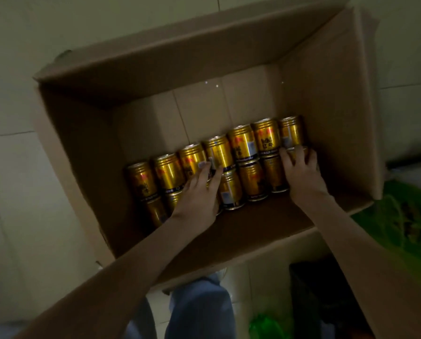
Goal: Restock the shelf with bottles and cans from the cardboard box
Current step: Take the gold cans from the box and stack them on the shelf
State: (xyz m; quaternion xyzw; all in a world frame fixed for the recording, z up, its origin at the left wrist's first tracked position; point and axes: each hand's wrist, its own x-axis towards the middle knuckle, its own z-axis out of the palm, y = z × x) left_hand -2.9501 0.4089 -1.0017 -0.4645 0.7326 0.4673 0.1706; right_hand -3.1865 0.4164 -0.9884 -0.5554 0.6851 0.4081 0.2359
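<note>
An open cardboard box (331,99) stands on the tiled floor below me. Several gold cans (243,145) lie on their sides in two rows along its near half, tops pointing away from me. My left hand (199,194) reaches into the box and its fingers curl over a can (216,152) in the middle of the upper row. My right hand (302,172) lies at the right end of the rows, fingers curled over a can (296,151) in the lower row there. The far half of the box floor is bare cardboard.
Pale floor tiles (13,167) surround the box. A green package (400,216) lies blurred at the right edge, another green thing (265,324) at the bottom. A dark crate-like shape (309,289) sits bottom right. My jeans-clad legs (197,309) are below the box.
</note>
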